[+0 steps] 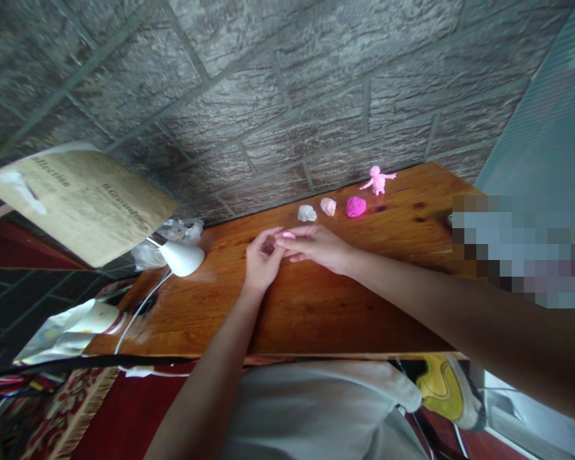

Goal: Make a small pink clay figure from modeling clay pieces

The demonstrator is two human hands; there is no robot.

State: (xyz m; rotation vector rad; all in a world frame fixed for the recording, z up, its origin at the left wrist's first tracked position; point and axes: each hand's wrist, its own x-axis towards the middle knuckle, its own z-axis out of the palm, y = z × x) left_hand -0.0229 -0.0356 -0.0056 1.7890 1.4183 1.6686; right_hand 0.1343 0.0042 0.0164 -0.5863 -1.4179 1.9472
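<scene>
A small piece of pink modelling clay (289,235) shows between my fingertips over the wooden table. My left hand (263,260) has its fingers curled round and meets the piece from the left. From the right, my right hand (319,246) pinches it between thumb and fingers. Much of the clay is hidden by the fingers. Just beyond my hands lie a white lump of clay (306,213), a pale pink lump (328,206) and a bright magenta lump (356,206). Behind them stands a small pink figure (376,180) with its arms spread.
The wooden table (316,313) meets a grey stone-patterned wall (268,121). At left are a lamp with a white head (184,257), its white cable, a crumpled plastic bag (146,255) and a paper cup (103,317). A printed brown sheet (86,198) rises above the lamp.
</scene>
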